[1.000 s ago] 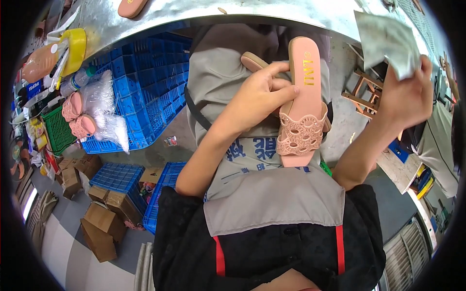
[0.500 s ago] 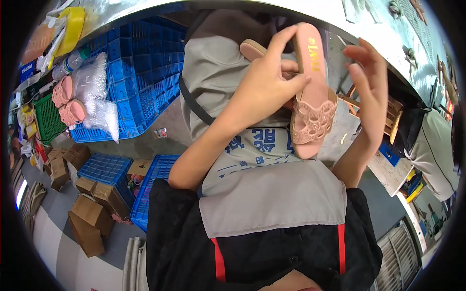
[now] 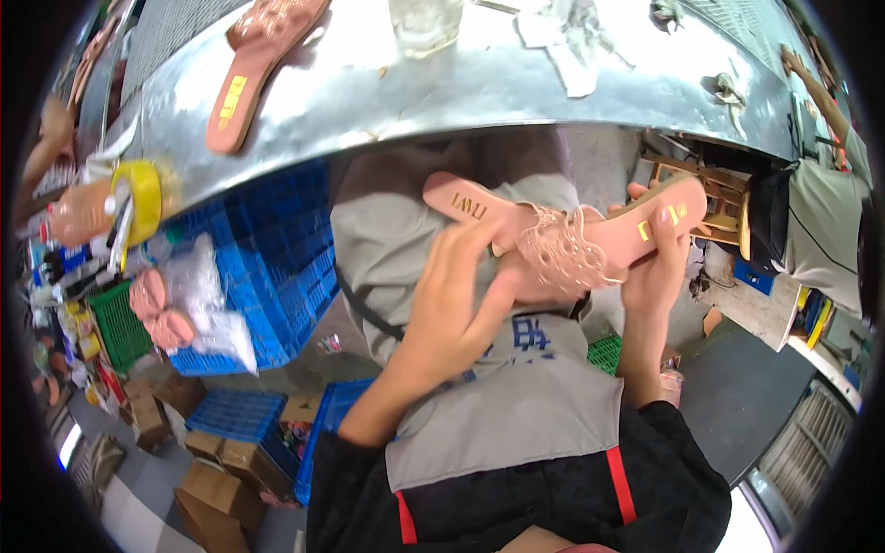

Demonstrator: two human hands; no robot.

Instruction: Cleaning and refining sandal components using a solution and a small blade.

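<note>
Above my apron-covered lap I hold a pair of pink slide sandals with cut-out, glossy straps. My left hand (image 3: pixel 449 304) is closed round the left sandal (image 3: pixel 470 201), with its fingers against the insole side and the thumb below. The right sandal (image 3: pixel 656 226) is gripped at its heel end by my right hand (image 3: pixel 656 267), whose thumb lies on the insole. The two cut-out straps come together between my hands, and there the sandals overlap. Gold lettering marks both insoles. Another pink sandal (image 3: pixel 241 97) lies on the metal table (image 3: pixel 369 111) ahead.
A glass jar (image 3: pixel 426 26) and a white cloth (image 3: pixel 576 55) rest on the table. Left of my legs stands a blue crate (image 3: pixel 267 295) with plastic bags (image 3: pixel 207 295) and pink sandals. Cardboard boxes (image 3: pixel 217 498) lie lower left. A wooden stool (image 3: pixel 728 221) and another person (image 3: pixel 820 230) are at right.
My right hand, open and apart before, now grips one sandal by its heel. The two sandals have turned side by side with straps meeting. The view has shifted, showing more of the table.
</note>
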